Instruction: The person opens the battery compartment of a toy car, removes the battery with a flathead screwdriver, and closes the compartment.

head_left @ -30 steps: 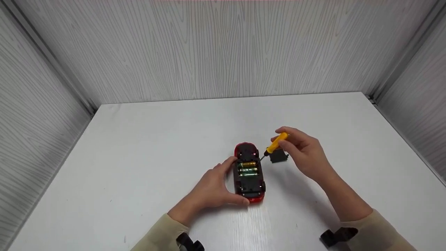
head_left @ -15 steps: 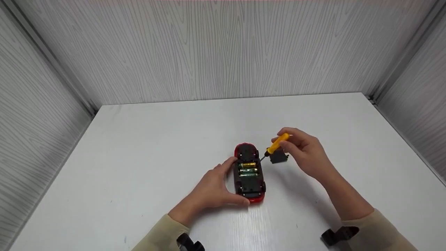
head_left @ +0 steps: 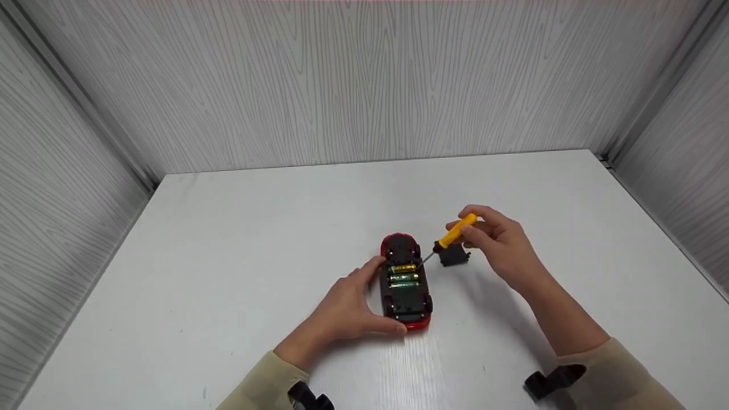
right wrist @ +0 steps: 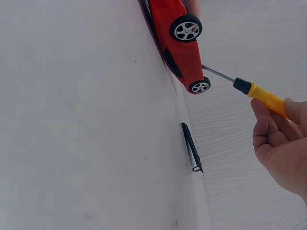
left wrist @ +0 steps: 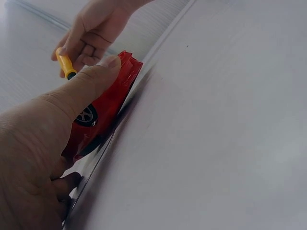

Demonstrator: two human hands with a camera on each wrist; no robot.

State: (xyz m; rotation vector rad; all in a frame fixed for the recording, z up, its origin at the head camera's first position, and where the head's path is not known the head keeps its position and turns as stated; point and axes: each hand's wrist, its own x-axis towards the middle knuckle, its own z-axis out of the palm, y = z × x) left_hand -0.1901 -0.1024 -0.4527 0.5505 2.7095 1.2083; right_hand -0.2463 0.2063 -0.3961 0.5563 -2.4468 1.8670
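Note:
A red toy car [head_left: 408, 302] lies upside down on the table, its black underside facing up. Three batteries [head_left: 404, 277] sit side by side in its open compartment. My left hand [head_left: 347, 307] grips the car along its left side, thumb at the near end and fingers near the far end. My right hand [head_left: 501, 245] pinches the yellow handle of a screwdriver [head_left: 457, 230]. Its shaft slants down to the right end of the farthest battery, at the compartment's right edge. In the right wrist view the tip is hidden behind the car [right wrist: 184, 52].
A black battery cover [head_left: 454, 255] lies on the white table [head_left: 256, 239] just right of the car, below the screwdriver. Wood-grain panels [head_left: 364, 80] stand at the back and on both sides.
The screwdriver's tip has shifted slightly left, from the car's edge onto the end of the farthest battery, and its handle has risen a little. My left hand keeps its hold.

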